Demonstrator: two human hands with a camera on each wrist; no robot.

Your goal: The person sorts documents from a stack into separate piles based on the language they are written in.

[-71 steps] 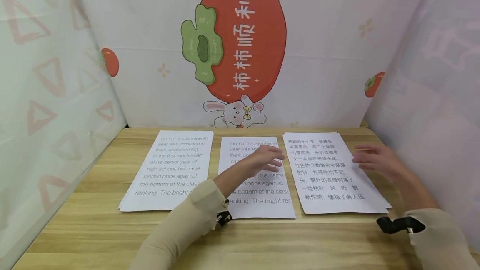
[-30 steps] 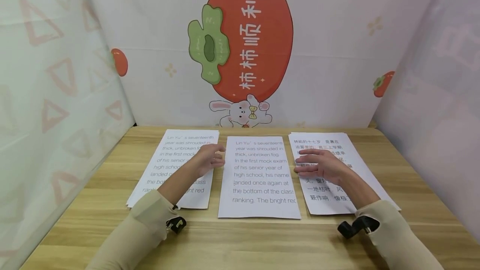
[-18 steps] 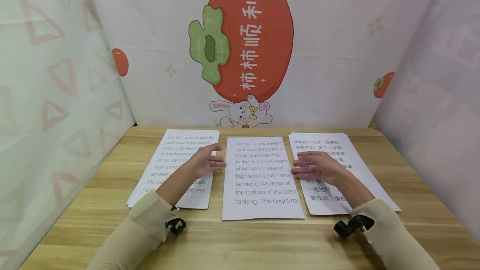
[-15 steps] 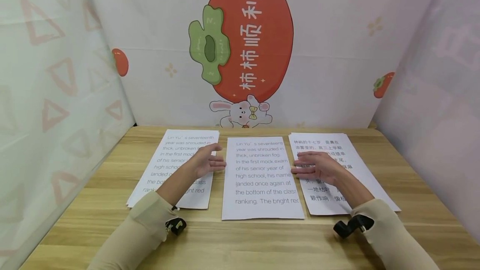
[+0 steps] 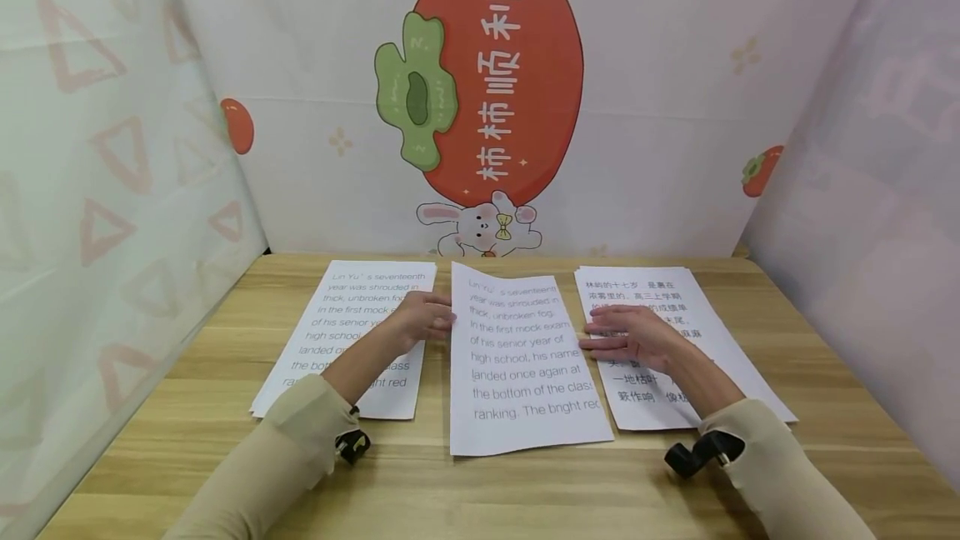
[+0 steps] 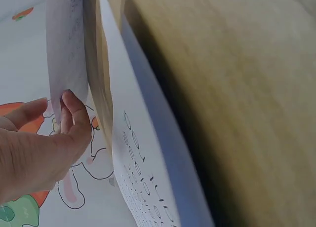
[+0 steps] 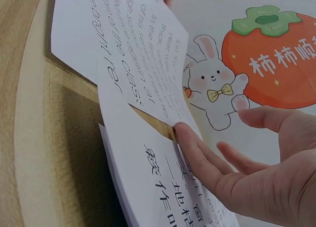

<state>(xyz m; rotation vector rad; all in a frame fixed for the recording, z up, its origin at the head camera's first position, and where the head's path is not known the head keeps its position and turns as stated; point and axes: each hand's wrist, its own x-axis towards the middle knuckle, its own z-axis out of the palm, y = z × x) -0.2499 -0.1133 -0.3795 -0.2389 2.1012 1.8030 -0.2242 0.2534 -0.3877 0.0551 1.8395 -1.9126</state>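
Note:
In the head view a white paper with English print [image 5: 517, 357] is in the middle of the table, its left side raised and its surface bowed. My left hand [image 5: 427, 317] holds that raised side. In the left wrist view the hand's curled fingers [image 6: 74, 106] are against the paper's underside, with the thumb above the edge. My right hand [image 5: 633, 336] reaches over the right-hand stack with its fingers extended and thumb apart. In the right wrist view its fingertip [image 7: 180, 130] is right at the middle paper's right edge.
At left lies a stack of English-printed sheets [image 5: 345, 315]; at right, a stack of Chinese-printed sheets [image 5: 720, 357], its edges uneven. The wooden table [image 5: 525, 490] meets a printed cloth [image 5: 652, 148] behind, with pale cloth at both sides. A black wrist mount [image 5: 705, 452] sits on each sleeve.
Both hands first moved left, from over the middle paper and the right stack's side, to flank the middle paper. Since half a second ago, that paper's left side has risen in my left hand.

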